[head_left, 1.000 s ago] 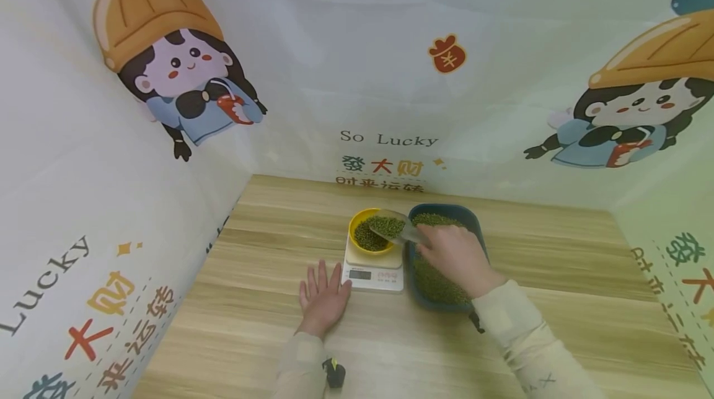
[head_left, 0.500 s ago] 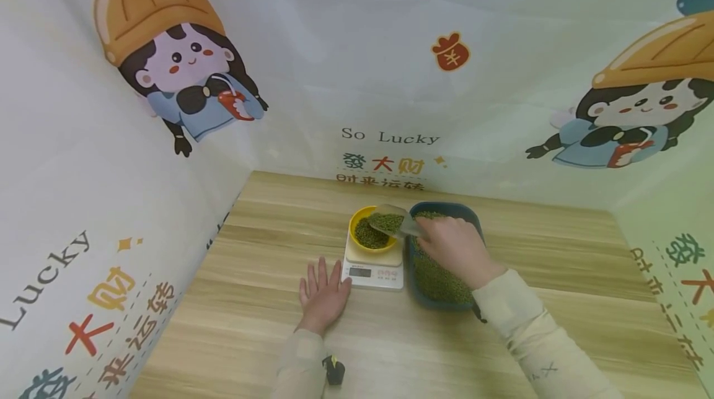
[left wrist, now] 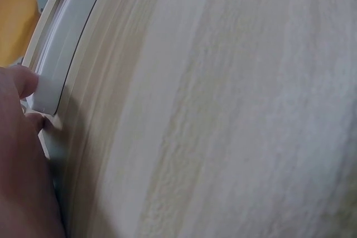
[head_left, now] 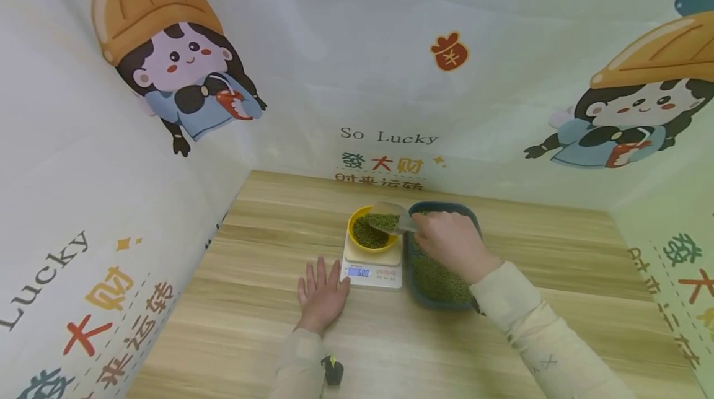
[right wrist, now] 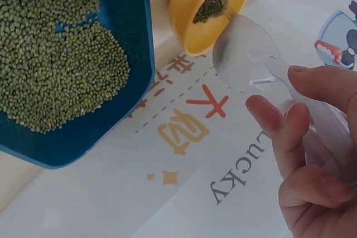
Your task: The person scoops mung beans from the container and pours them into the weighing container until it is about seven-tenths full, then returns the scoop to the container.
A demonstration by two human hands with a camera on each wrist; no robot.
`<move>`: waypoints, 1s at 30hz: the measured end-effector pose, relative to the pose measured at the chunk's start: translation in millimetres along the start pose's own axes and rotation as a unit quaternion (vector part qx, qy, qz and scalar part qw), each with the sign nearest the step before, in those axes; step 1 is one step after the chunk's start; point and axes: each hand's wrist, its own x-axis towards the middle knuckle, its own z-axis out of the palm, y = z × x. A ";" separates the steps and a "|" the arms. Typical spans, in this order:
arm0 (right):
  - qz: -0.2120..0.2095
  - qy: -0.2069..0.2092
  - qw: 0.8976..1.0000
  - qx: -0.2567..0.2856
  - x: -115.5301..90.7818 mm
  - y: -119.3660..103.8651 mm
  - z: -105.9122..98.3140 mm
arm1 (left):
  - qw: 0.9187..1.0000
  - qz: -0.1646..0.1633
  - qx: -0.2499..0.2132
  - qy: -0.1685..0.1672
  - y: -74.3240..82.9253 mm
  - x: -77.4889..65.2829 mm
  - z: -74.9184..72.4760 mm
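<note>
My right hand grips a clear plastic scoop by its handle, thumb and fingers curled round it in the right wrist view. Green mung beans lie in the scoop, tilted over the yellow bowl. That bowl holds more mung beans and stands on a white kitchen scale. The lit display seems to read 68.0. Palm down on the table, my left hand has its fingers spread, thumb against the scale's near left corner. Only part of this hand shows in the left wrist view.
Right of the scale stands a dark blue tub of mung beans, partly under my right hand and forearm. The wood-grain table meets printed cloth walls at the back and both sides.
The scoop has shifted slightly left over the bowl, and its beans sit nearer the lip. The scale's display has gone from dark grey to lit blue. My left hand stays in place.
</note>
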 end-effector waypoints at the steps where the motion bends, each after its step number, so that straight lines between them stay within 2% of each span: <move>1: 0.000 0.001 1.000 -0.004 0.6 0.8 -1.0 | 1.000 0.000 0.001 0.000 0.2 0.2 0.0; 10: 0.002 0.007 1.000 -0.006 6.2 2.6 -12.1 | 1.000 0.008 0.001 0.006 2.3 2.3 -2.6; 18: -0.030 0.036 0.998 -0.038 10.2 -1.3 -12.3 | 1.000 0.010 -0.004 0.012 2.0 -1.8 -0.8; 25: -0.018 -0.003 0.999 -0.041 12.2 -4.4 -8.7 | 1.000 0.009 -0.006 0.012 -2.6 -1.7 2.0; 30: -0.022 -0.012 0.999 -0.039 14.3 -4.2 -8.6 | 1.000 0.012 -0.005 0.015 -1.8 -0.4 0.7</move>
